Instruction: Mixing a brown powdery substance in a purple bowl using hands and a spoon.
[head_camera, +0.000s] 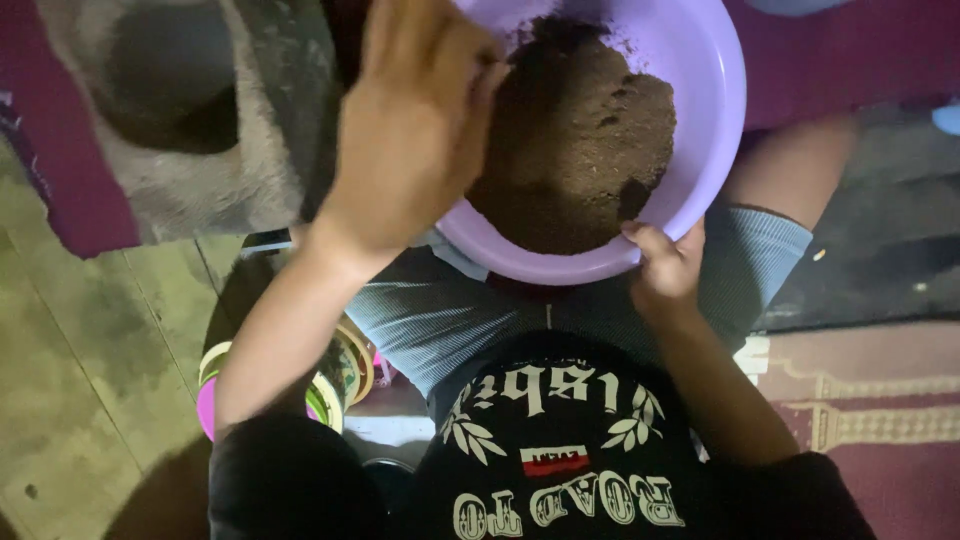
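A lilac plastic bowl (700, 60) rests on my lap, holding a mound of dark brown, crumbly powder (580, 140). My left hand (410, 130) hangs over the bowl's left rim, seen from the back, with its fingers bent down into the powder; the fingertips are hidden. My right hand (665, 265) grips the bowl's near right rim, thumb inside the edge. I sit with grey ribbed shorts (440, 310) under the bowl and a black printed shirt (560, 460) at the bottom of the view.
A grey stone block with a round hollow (170, 90) stands at the upper left on a maroon cloth (70, 200). Stacked round coloured containers (335, 380) sit by my left leg. A patterned red rug (880, 420) lies at the right, on the concrete floor (80, 350).
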